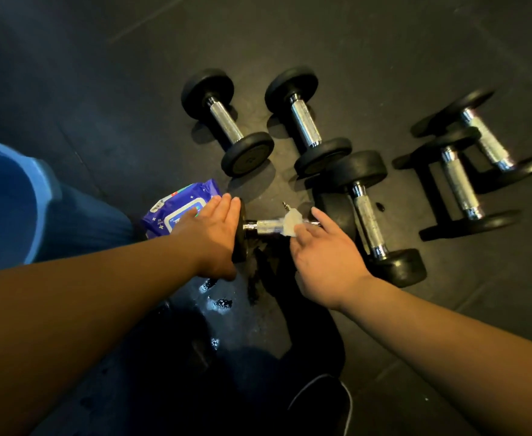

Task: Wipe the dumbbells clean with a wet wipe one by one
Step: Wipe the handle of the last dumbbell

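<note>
A black dumbbell with a chrome handle (266, 227) lies crosswise on the dark rubber floor in front of me. My left hand (215, 234) presses flat, fingers straight, against its left weight plate. My right hand (321, 253) holds a white wet wipe (291, 223) wrapped on the handle, pinched between thumb and fingers. The dumbbell's right plate is mostly hidden behind my right hand. Several more dumbbells lie beyond: two at the back (226, 122) (305, 121), one just right of my hand (370, 220), and two at the far right (459, 184) (488, 140).
A purple pack of wet wipes (176, 209) lies left of my left hand. A blue bucket (9, 196) stands at the far left. Wet patches glisten on the floor (220, 302) below the dumbbell. My dark shoe (321, 401) shows at the bottom.
</note>
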Available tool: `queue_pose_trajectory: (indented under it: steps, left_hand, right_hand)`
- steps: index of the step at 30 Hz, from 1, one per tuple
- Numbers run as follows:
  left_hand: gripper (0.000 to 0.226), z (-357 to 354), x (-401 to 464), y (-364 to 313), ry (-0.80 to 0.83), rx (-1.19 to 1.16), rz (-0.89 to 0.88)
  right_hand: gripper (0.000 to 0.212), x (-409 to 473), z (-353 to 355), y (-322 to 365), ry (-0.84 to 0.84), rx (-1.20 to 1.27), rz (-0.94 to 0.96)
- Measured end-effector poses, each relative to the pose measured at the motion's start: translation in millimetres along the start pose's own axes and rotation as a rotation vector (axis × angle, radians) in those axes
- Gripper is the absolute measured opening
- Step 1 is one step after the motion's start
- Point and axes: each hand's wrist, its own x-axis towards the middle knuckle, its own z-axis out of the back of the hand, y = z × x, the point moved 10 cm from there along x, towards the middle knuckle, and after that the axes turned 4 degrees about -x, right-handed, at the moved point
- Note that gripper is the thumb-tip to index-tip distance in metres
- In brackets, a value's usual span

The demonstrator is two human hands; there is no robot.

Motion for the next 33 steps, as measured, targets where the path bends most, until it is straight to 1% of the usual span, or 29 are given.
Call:
queue_pose_trajectory:
  steps: [4, 5, 7, 10, 11, 13, 15, 17, 20, 23, 26, 29, 33]
  left_hand:
    - [0.138, -1.0, -1.3, -1.4, 0.048, -0.020, 0.018]
    - [0.137, -1.2, -1.7, -1.7, 0.067, -0.030, 0.021]
    - [0.137, -0.4, -2.4, -0.1, 0.100, -0.058, 0.027]
    - [0.139, 8.4, -3.5, 0.3, 0.142, -0.079, 0.020]
    - [0.138, 11.9, -5.6, 0.5, 0.166, -0.101, 0.022]
    - [0.135, 17.5, -10.3, -0.8, 0.184, -0.160, 0.038]
    - [0.130, 28.7, -14.9, -4.3, 0.125, -0.223, 0.046]
    - [0.124, 44.6, -21.6, -10.2, 0.025, -0.264, 0.031]
    - [0.117, 81.7, -32.5, -4.8, -0.085, -0.243, 0.010]
    - [0.115, 116.1, -36.8, 21.5, -0.098, -0.221, 0.092]
    - [0.114, 140.9, -43.7, 42.2, -0.100, -0.168, 0.163]
    - [0.114, 145.2, -58.5, 40.5, -0.055, -0.143, 0.175]
    - [0.109, 139.8, -79.5, 30.4, -0.019, -0.218, 0.153]
  right_hand:
    - [0.020, -5.4, 37.4, -30.1, -0.237, 0.131, -0.091]
    - [0.016, -7.2, 44.1, -36.1, -0.260, 0.145, -0.103]
    - [0.013, -10.1, 57.2, -43.5, -0.275, 0.181, -0.103]
    - [0.023, -18.5, 83.2, -57.6, -0.280, 0.170, -0.157]
    - [0.020, -22.0, 93.7, -62.2, -0.304, 0.166, -0.164]
    - [0.002, -27.3, 112.0, -70.0, -0.336, 0.158, -0.151]
    - [0.011, -24.4, 124.6, -80.4, -0.323, 0.173, -0.149]
    - [0.015, -19.4, 138.0, -93.7, -0.339, 0.182, -0.182]
    - [0.026, -7.7, 159.1, -113.6, -0.361, 0.168, -0.246]
    - [0.026, 0.4, 173.1, -137.0, -0.385, 0.230, -0.313]
    - [0.024, 5.3, 174.2, -142.5, -0.338, 0.319, -0.363]
    - [0.023, -7.3, 177.1, -139.4, -0.322, 0.433, -0.417]
    - [0.014, -28.0, 177.6, -126.0, -0.211, 0.465, -0.454]
